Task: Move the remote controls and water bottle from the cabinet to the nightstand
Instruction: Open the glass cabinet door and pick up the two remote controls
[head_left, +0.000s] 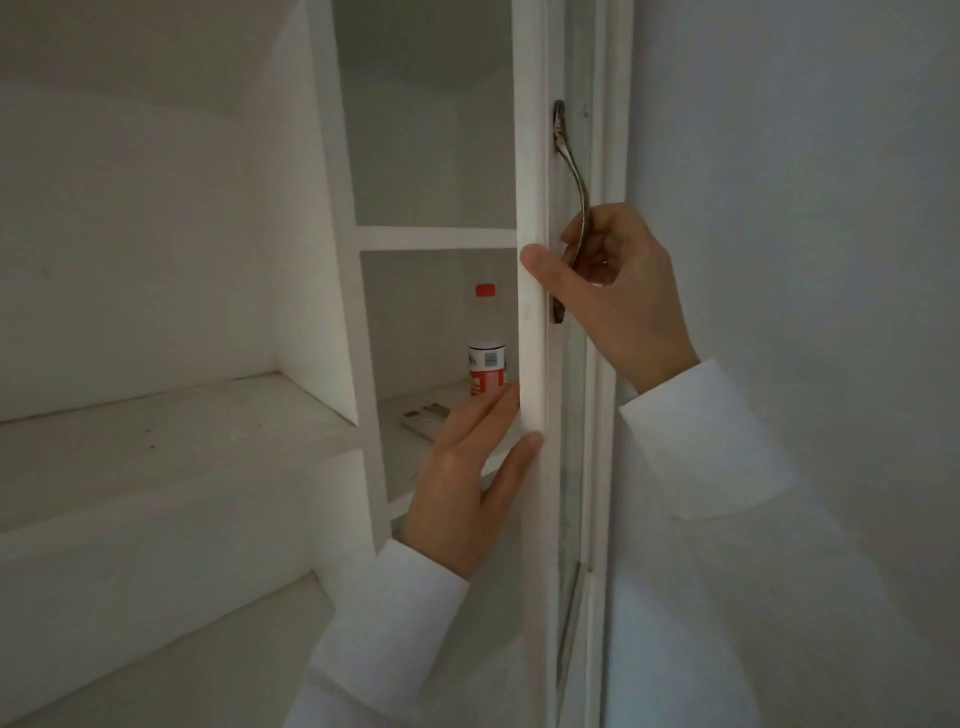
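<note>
A clear water bottle (487, 345) with a red cap and red-and-white label stands upright on the lower shelf of the white cabinet (436, 238). In front of it a light-coloured remote control (422, 415) lies flat on the same shelf, partly hidden by my left hand. My right hand (613, 296) grips the curved metal handle (575, 192) of the cabinet door (531, 322), thumb on the door's edge. My left hand (470, 467) is flat, fingers extended, its thumb touching the door's edge lower down and its fingers lying in front of the shelf.
The door stands partly ajar, its edge facing me. The upper cabinet shelf holds nothing visible. A white ledge (171, 431) runs to the left of the cabinet, and a plain white wall (789, 182) is to the right.
</note>
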